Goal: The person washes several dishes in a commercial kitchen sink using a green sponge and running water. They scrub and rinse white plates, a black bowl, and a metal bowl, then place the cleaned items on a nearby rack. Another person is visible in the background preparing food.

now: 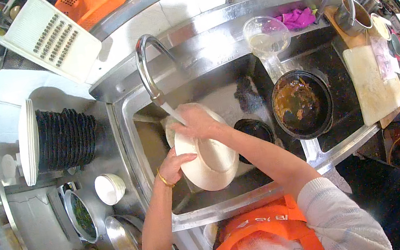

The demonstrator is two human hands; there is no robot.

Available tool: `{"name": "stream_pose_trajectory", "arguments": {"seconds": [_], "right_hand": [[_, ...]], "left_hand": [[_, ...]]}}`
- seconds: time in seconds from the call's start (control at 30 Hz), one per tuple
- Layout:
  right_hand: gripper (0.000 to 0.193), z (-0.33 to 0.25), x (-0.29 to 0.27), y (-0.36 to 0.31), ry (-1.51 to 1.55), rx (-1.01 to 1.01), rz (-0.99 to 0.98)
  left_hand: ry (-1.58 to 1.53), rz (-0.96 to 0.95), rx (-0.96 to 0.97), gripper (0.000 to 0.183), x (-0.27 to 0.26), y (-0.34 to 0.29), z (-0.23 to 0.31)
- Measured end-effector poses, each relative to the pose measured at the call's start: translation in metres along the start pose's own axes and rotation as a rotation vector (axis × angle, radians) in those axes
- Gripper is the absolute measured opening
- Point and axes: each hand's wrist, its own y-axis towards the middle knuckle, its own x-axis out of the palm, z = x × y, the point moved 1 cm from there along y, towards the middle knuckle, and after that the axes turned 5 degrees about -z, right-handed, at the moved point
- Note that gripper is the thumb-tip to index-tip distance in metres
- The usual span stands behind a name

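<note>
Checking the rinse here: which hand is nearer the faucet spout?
Right. The right hand rests on the white plate just beside the faucet spout; the left hand grips the plate's lower edge, farther away.

Working kitchen, dishwashing station — likely a restaurant. Evidence: deep stainless-steel sink (214, 82) with gooseneck tap (147, 70) running; long row of black plates (66, 138) racked on edge beside white ones; sauce-crusted pan (302, 104); steel bowls (124, 240) on the counter; cutting board (372, 84) — orange apron (262, 237) on the washer.
</note>
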Motion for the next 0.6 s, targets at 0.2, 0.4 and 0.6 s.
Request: {"name": "stream_pose_trajectory", "arguments": {"seconds": [0.2,0.4,0.6], "right_hand": [[0.045,0.043,-0.011,-0.016,0.486,0.582,0.000],[0.042,0.016,0.019,0.003,0.081,0.197,-0.252],[0.035,0.015,-0.002,0.001,0.452,0.442,-0.038]], "left_hand": [[0.041,0.104,0.091,0.036,0.013,-0.023,-0.022],[-0.044,-0.111,-0.048,0.035,-0.013,0.001,-0.007],[0.006,0.044,0.107,0.037,-0.016,-0.031,-0.021]]}}
